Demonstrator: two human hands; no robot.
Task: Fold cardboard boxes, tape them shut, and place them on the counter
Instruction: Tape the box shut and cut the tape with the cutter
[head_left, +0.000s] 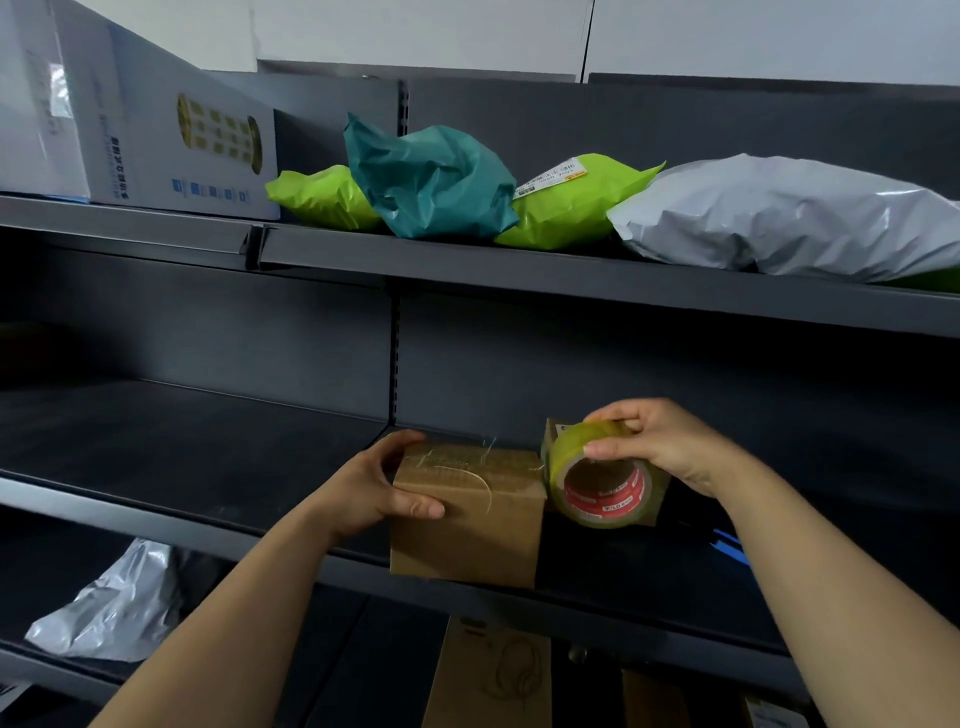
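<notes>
Left end of the upper shelf (156, 221): a white printed carton (156, 130), standing upright. On the lowest shelf, left, lies a crumpled grey mailer bag (114, 608).

Centre left: my left hand (374, 488) grips the cardboard box (467, 519), thumb across its front face and fingers curled over its top left edge. The box stands at the front edge of the middle shelf (156, 431), its top flaps closed and marked by glossy streaks (whether these are tape I cannot tell).

Above, mid-shelf on the upper shelf: a teal bag (436, 182) resting on two lime-green bags (566, 208), the right one bearing a label.

Centre right: the tape roll (602, 478), yellowish with a red-printed core, stands on edge just beside the box's upper right corner. My right hand (670, 447) holds it from above, thumb on the near rim and fingers curled over the top. A second brown box (553, 431) shows partly behind the roll.

Right end of the upper shelf: a large grey mailer (789, 218), lying flat.
</notes>
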